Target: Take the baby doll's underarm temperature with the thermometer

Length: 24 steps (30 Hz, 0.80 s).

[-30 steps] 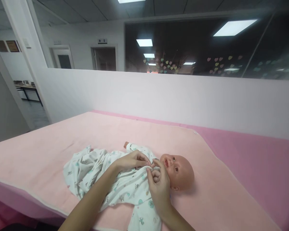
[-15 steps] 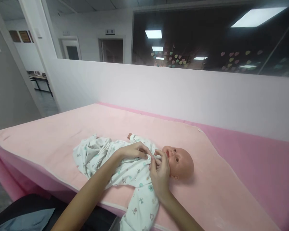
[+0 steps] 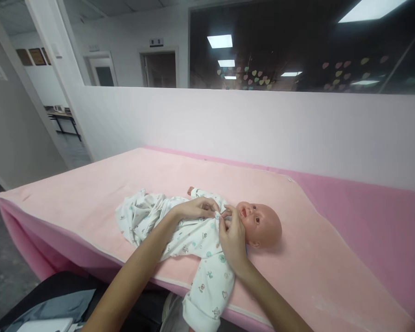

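Note:
A baby doll point(image 3: 263, 224) lies on its back on the pink-covered table, its head to the right. It wears a white romper point(image 3: 200, 240) with small printed figures. My left hand point(image 3: 201, 207) rests over the doll's chest, its fingertips pinching the romper's front edge near the neck. Close beside it, just below the doll's chin, my right hand point(image 3: 233, 235) pinches the same edge with thumb and fingers. The fingertips of both hands nearly meet, and the exact spot they grip is partly hidden. One sleeve hangs over the near table edge.
The pink table cover point(image 3: 90, 184) drapes over the near edge. A white wall point(image 3: 263, 124) with a dark window above it stands behind the table. At the bottom left lies a white object point(image 3: 46, 325) on my lap. A doorway opens at the far left.
The view has tilted and shifted a little, so the doll appears slightly higher and further right. Both hands stay at the romper's neck edge with barely altered fingers.

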Available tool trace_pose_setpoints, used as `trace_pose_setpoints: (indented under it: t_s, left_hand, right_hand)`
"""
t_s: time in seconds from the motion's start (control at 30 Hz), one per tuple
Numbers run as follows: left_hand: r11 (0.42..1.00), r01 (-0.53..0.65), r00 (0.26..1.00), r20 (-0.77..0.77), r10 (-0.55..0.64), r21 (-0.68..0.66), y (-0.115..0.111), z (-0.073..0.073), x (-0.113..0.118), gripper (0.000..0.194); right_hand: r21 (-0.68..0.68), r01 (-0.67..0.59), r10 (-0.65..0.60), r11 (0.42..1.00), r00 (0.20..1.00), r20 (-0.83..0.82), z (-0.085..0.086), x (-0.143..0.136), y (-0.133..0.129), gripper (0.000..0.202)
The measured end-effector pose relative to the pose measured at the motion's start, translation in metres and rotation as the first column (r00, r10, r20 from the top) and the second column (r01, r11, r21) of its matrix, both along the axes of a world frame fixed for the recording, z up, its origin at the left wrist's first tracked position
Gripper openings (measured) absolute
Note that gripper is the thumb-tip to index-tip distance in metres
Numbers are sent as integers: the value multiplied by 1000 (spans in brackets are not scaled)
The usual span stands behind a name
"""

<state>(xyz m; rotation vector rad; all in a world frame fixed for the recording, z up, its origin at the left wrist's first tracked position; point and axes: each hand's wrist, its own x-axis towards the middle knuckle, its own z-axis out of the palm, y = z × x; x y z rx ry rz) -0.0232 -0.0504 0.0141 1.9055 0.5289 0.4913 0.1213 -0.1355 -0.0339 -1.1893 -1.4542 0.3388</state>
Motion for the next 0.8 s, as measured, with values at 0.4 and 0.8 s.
trace_pose_setpoints:
  t_s: [0.4, 0.8]
  left_hand:
    - [976, -15, 992, 120, 42, -218, -1, -2, 0, 26]
    - [996, -72, 992, 99, 76, -44, -2, -6, 4, 22]
  right_hand:
    - [101, 67, -75, 993, 994, 77, 4, -5, -6, 21]
    - [197, 72, -119, 978, 964, 238, 0, -2, -2, 16]
